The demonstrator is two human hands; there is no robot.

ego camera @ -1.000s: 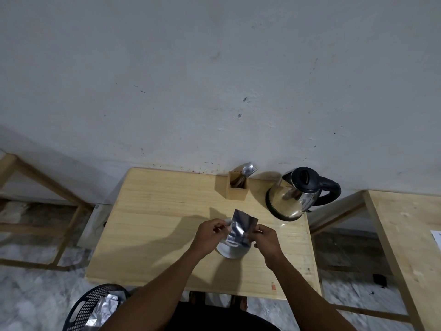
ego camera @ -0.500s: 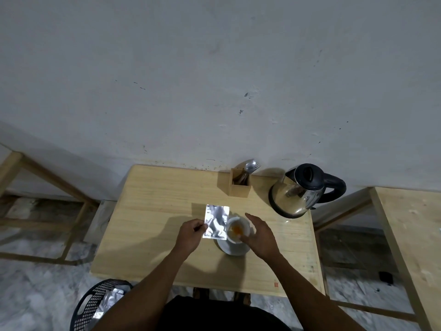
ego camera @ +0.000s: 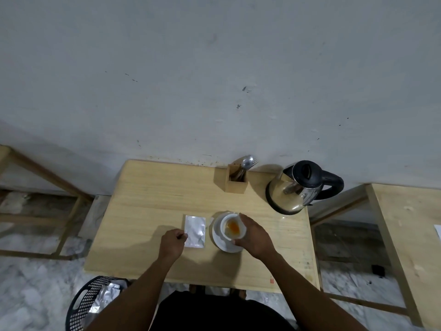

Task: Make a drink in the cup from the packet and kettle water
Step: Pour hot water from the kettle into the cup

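Sitting on a round white saucer point(ego camera: 218, 237) near the front middle of the pale wooden table point(ego camera: 152, 192), the small white cup point(ego camera: 232, 227) already has a patch of orange powder in its bottom, so the dry part of the drink looks done. The right hand point(ego camera: 253, 236) wraps the cup's right side, thumb at the near rim and fingers curled round the far rim, a loose steadying hold that seems meant to keep the light cup from sliding on the saucer.

Just left of the saucer, the flat silver foil packet point(ego camera: 195, 231) lies on the tabletop. The left hand point(ego camera: 172, 242) is mostly closed, its fingertips pinching the packet's left edge; whether it is laying the packet down or about to lift it, I cannot tell. It looks limp and probably emptied, set aside within easy reach.

Farther back on the right stands the shiny steel kettle with the black lid and handle point(ego camera: 299, 187), its handle pointing right, handy for the right hand once it lets go of the cup. My guess is that the water comes next. Beside the kettle, against the wall, a small square wooden holder point(ego camera: 236, 185) keeps a metal spoon and fork point(ego camera: 247, 162) upright for stirring. Down by the near left corner of the table, a black perforated basket point(ego camera: 88, 304) on the floor holds crumpled foil, most likely where the packet ends up.
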